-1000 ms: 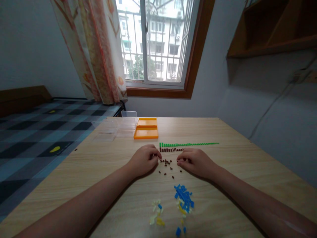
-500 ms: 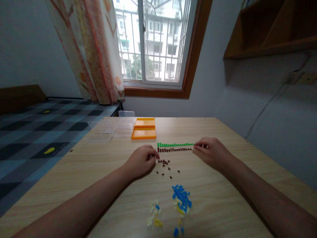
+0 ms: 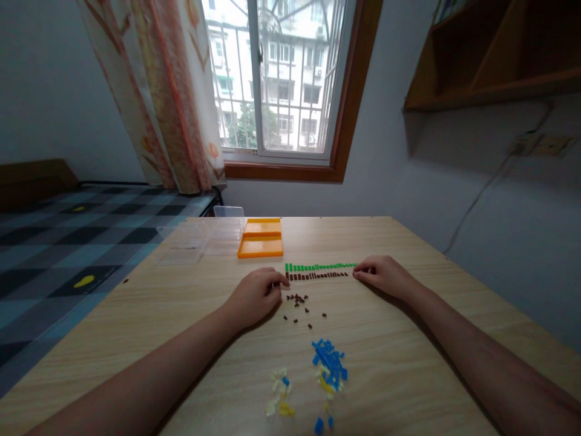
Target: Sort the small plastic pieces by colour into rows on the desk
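A row of small green pieces [image 3: 320, 266] lies across the wooden table [image 3: 408, 351], with a row of dark brown pieces [image 3: 318, 275] just in front of it. My right hand [image 3: 384, 275] rests at the right end of the brown row, fingers pinched together there. My left hand [image 3: 254, 297] lies curled on the table at the left end, beside several loose brown pieces [image 3: 302, 306]. What either hand pinches is too small to make out.
A heap of blue pieces [image 3: 329, 363] and a few pale yellow ones [image 3: 279, 393] lie near me. An orange tray [image 3: 261, 237] and clear plastic trays [image 3: 200, 239] sit at the table's far side. A bed with a checked cover [image 3: 59, 242] stands left.
My right hand went from the loose brown pieces to the right end of the brown row, which has grown longer. My left hand stayed in place.
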Available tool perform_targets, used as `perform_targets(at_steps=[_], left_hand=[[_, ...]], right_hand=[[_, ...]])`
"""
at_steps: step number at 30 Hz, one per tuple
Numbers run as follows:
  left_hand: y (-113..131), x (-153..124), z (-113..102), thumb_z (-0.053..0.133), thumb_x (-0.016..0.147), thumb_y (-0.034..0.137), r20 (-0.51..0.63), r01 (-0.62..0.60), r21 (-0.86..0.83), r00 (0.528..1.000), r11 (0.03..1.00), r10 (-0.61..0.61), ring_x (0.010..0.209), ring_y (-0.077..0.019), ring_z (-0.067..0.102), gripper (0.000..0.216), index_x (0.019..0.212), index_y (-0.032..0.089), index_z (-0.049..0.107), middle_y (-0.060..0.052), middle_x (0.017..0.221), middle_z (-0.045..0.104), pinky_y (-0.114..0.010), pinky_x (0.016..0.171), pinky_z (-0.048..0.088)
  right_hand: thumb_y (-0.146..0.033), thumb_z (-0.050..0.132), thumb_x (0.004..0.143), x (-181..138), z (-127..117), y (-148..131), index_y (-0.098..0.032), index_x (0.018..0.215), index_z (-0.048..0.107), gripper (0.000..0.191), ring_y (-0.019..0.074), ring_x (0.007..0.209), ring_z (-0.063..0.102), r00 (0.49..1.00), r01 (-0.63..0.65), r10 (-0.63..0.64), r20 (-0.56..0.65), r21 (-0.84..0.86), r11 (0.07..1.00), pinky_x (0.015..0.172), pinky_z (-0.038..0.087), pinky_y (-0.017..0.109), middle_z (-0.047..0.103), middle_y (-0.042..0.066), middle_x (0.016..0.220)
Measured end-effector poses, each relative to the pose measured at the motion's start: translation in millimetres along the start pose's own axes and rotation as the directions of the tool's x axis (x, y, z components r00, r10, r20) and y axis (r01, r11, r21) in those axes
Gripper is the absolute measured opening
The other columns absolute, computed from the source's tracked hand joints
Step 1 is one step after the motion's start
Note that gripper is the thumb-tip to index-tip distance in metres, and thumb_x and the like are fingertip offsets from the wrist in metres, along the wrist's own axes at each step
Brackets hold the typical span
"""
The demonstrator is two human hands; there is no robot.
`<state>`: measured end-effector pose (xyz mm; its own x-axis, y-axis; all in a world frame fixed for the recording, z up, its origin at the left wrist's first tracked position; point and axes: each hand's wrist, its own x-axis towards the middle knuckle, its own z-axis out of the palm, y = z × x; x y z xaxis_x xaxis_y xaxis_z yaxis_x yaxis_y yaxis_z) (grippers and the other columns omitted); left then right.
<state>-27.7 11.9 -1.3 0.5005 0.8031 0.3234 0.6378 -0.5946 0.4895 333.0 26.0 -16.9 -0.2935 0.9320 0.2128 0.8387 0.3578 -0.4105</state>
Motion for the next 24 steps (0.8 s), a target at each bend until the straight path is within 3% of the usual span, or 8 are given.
perform_targets(at_steps=[24], left_hand=[[-1.0, 0.5, 1.5, 0.052, 0.08, 0.005, 0.01, 0.003, 0.0, 1.0, 1.0, -0.003, 0.078, -0.0178, 0.061, 0.029, 0.091, 0.018, 0.076, -0.004, 0.084, 0.068, -0.029, 0.075, 0.046]], right_hand=[[-0.032, 0.063, 0.089, 5.3, 7.4, -1.9, -0.022, 0.095, 0.081, 0.022, 0.0189, 0.074, 0.065, 1.0, 0.024, -0.025, -0.011, -0.023, 0.999, 0.066, 0.045, 0.028, 0.076, 0.005, 0.084]])
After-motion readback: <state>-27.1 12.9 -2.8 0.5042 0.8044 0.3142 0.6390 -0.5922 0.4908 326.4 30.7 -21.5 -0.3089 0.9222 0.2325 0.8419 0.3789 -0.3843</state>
